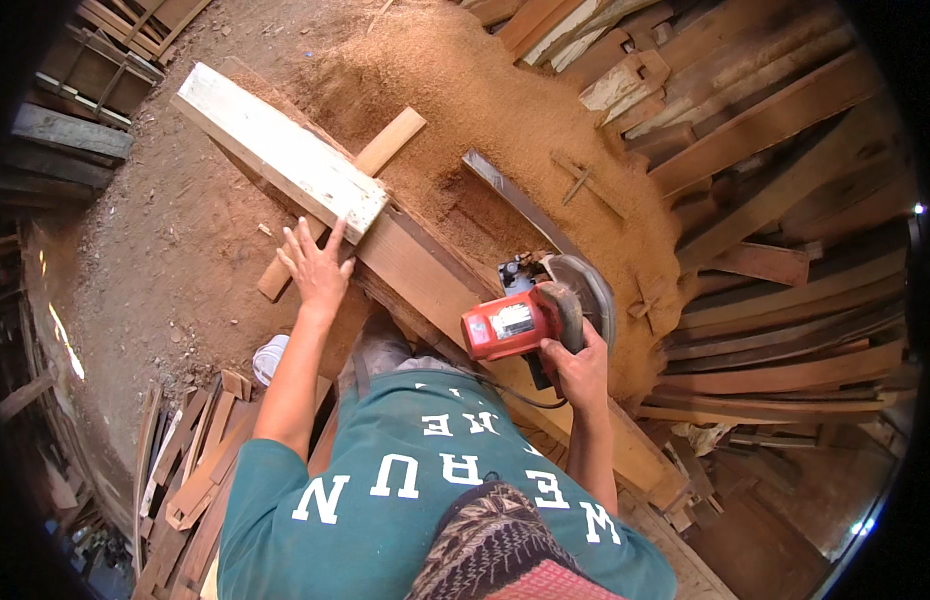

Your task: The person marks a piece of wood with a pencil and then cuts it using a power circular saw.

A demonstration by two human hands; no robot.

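My left hand [316,268] lies flat with fingers spread, its fingertips touching the near end of a pale wooden plank [275,148]. That plank rests on top of a long reddish-brown beam [435,280] that runs diagonally toward the lower right. My right hand [578,362] grips the handle of a red circular saw [520,322]. The saw sits on the beam's far edge, with its grey blade guard [588,290] over the sawdust.
A big heap of sawdust [485,110] lies beyond the beam. Stacked dark planks [785,250] fill the right side. A thin wooden strip [385,145] crosses under the pale plank. Offcuts [190,460] are piled at lower left. A white shoe [270,358] shows below.
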